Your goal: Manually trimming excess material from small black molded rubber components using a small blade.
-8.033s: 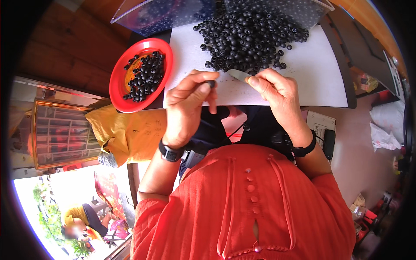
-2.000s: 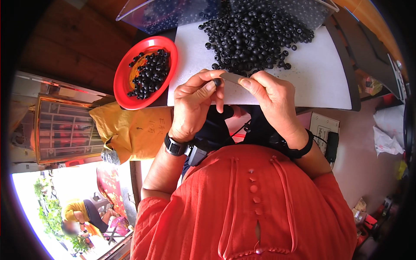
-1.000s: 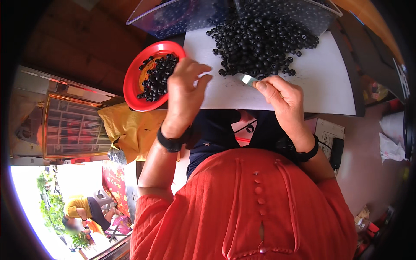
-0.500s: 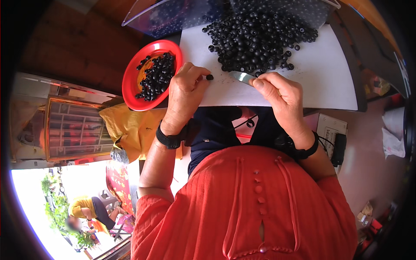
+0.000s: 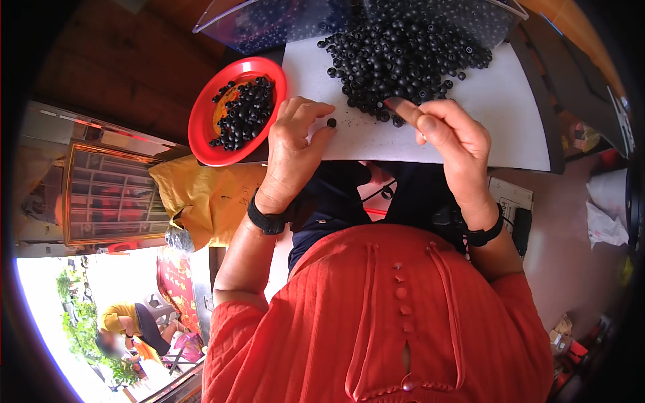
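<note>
A small black round piece [image 5: 331,123] lies on the white board [image 5: 514,111], by the thumb tip of my left hand [image 5: 294,142]. The thumb and forefinger of that hand are spread apart around it. In my right hand [image 5: 455,134] is a small knife [image 5: 403,109], its blade pointing left toward the near edge of the pile. This pile [image 5: 396,60] is made of many black round pieces, some showing a hole. More black pieces [image 5: 247,117] sit in a red plate [image 5: 198,127] left of my left hand.
Behind the pile stands a clear plastic bin [image 5: 269,27] holding black pieces. Yellow wrapping [image 5: 201,195] lies below the plate. A carton [image 5: 510,195] is on the floor at right. Another person [image 5: 138,326] sits far off at lower left.
My left thumb and forefinger have spread wider, and the black piece sits slightly further right. The knife has moved up and right, its blade now turned toward the pile.
</note>
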Tool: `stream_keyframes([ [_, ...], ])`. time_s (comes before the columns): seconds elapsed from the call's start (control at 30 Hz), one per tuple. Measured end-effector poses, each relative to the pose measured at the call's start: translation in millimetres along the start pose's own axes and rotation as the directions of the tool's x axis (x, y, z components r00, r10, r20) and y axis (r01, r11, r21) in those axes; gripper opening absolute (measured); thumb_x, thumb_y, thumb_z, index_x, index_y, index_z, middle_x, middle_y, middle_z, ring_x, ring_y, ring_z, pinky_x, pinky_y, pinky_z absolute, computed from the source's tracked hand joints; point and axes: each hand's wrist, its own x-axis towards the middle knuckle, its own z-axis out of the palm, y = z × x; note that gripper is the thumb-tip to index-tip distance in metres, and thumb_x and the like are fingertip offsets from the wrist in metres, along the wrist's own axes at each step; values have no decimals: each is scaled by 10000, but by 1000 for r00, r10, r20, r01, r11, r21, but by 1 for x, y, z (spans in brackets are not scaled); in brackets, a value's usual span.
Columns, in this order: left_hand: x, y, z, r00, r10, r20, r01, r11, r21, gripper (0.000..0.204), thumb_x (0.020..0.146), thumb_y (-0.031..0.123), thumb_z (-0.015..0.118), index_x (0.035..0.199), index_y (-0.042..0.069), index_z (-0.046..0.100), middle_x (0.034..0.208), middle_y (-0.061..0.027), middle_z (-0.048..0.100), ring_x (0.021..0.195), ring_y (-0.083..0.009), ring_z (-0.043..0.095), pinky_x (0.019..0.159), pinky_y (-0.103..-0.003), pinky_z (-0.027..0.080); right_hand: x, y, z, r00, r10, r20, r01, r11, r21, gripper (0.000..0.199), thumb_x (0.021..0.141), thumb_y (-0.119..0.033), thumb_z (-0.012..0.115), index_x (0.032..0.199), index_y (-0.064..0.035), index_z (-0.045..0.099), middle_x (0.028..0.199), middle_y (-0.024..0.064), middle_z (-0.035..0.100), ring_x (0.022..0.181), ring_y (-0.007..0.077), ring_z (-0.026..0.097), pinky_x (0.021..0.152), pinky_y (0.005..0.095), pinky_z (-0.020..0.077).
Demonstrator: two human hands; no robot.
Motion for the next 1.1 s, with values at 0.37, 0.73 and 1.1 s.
stream_keyframes([
  [0.37, 2, -7, 11, 996, 60, -69, -45, 977, 208, 132, 775, 15, 731, 906, 13, 712, 884, -130, 637, 876, -356, 611, 772, -457, 519, 5, 2, 9, 993, -103, 53, 96, 989, 113, 123, 1045, -118, 631, 1092, -6, 614, 977, 34, 655, 885, 96, 614, 792, 241, 502],
  [0.73, 5, -5, 14, 994, 106, -40, -80, 903, 423, 141, 822, 37, 718, 961, 34, 741, 936, -125, 629, 930, -349, 609, 784, -451, 539, 6, 10, 28, 949, -314, 31, 315, 943, -111, 94, 989, -82, 701, 1034, -12, 660, 833, 78, 701, 641, 122, 632, 557, 269, 487],
  [1.1, 6, -6, 12, 988, 156, -19, -136, 911, 389, 179, 796, 34, 730, 973, 23, 709, 972, -137, 606, 972, -358, 602, 785, -444, 545, 0, 19, 32, 987, -155, 34, 159, 948, -277, 165, 938, -177, 759, 888, -53, 662, 665, 69, 657, 535, 195, 630, 498, 329, 466],
])
